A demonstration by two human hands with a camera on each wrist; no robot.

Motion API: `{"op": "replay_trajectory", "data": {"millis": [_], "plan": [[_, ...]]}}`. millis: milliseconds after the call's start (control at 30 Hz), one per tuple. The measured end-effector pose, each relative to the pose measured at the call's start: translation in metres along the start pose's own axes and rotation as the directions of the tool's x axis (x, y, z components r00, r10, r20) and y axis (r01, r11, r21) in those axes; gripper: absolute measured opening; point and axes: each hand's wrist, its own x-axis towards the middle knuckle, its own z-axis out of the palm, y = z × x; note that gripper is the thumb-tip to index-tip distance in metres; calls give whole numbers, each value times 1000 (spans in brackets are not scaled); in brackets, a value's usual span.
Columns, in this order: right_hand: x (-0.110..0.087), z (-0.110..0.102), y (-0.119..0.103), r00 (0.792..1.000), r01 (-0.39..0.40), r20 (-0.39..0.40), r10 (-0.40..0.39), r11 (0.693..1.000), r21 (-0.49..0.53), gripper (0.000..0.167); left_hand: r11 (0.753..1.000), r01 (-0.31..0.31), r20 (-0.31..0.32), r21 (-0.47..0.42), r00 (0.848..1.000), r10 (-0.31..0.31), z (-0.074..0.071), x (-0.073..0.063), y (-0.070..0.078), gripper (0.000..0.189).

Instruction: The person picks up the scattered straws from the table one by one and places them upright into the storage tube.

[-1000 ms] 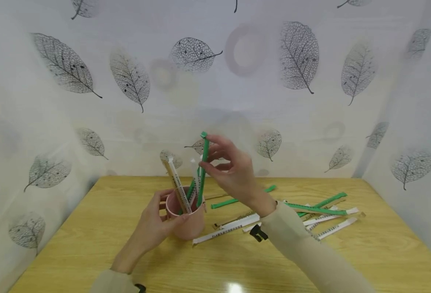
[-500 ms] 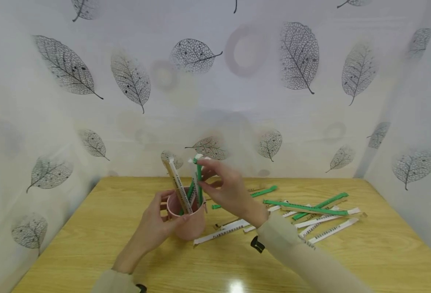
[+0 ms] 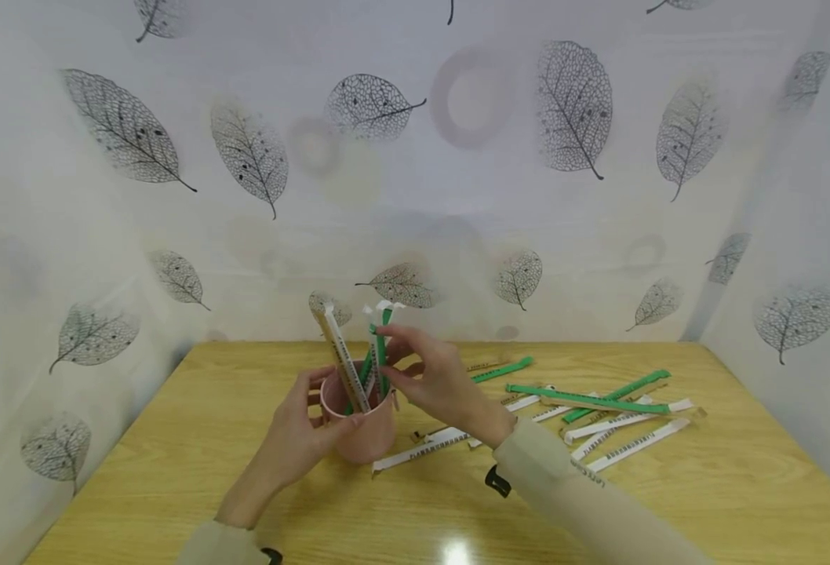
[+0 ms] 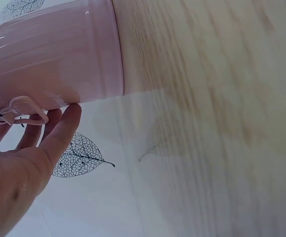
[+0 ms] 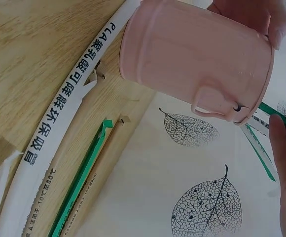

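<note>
A small pink metal bucket [image 3: 365, 441] stands upright on the table. My left hand [image 3: 298, 435] holds it, thumb at the near rim and fingers round the far left side. In the left wrist view those fingers [image 4: 64, 131] touch the bucket wall beside a small loop handle [image 4: 27, 109]. My right hand [image 3: 432, 383] pinches a green wrapped straw [image 3: 381, 351] that stands partly inside the bucket at its right side. White and brown wrapped straws [image 3: 344, 357] lean left in the bucket, with other green and white ones beside them. Their lower ends are hidden.
Several wrapped straws, white [image 3: 637, 445], green [image 3: 591, 399] and brown, lie loosely crossed on the wooden table [image 3: 175, 463] to the right. One white straw [image 3: 422, 453] lies close to the bucket's base. A leaf-patterned sheet [image 3: 471, 204] hangs behind and at both sides.
My right hand has moved down and slightly left, lowering the green straw into the bucket. My left hand and the bucket have stayed in place.
</note>
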Motion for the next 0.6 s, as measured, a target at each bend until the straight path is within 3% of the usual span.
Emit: {"op": "replay_trajectory", "data": {"millis": [267, 433, 600], "plan": [[-3, -5, 2, 999, 36, -31, -36, 999, -13, 61, 1000, -7, -11, 24, 1000, 7, 0, -1, -4, 72], [-10, -23, 8, 997, 46, -58, -51, 994, -94, 45, 999, 12, -5, 34, 1000, -12, 0, 1, -2, 74], [-20, -54, 20, 995, -88, 15, 95, 963, -254, 22, 999, 10, 0, 31, 1000, -10, 0, 1, 0, 73]]}}
